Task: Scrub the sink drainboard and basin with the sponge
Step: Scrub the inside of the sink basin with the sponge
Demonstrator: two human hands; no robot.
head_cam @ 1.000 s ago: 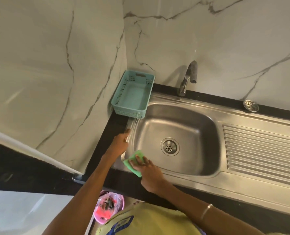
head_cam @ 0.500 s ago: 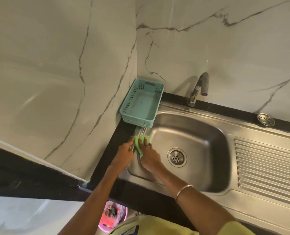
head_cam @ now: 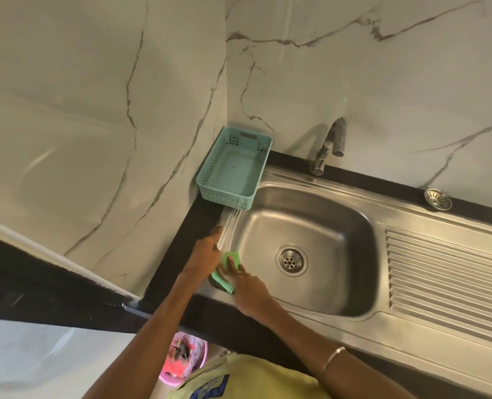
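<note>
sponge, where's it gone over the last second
The right hand slid the sponge along the sink's left rim, away toward the basket, then back near the front corner. Its fingers press it flat throughout. The left hand stayed on the rim; basket and tap unmoved.

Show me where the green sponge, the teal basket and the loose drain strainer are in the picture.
green sponge (head_cam: 230, 258): head view, on its far end beyond the fingertips.
teal basket (head_cam: 227, 196): head view, on its perforated near wall.
loose drain strainer (head_cam: 437, 199): head view, on its round top, at the counter's back edge.
</note>
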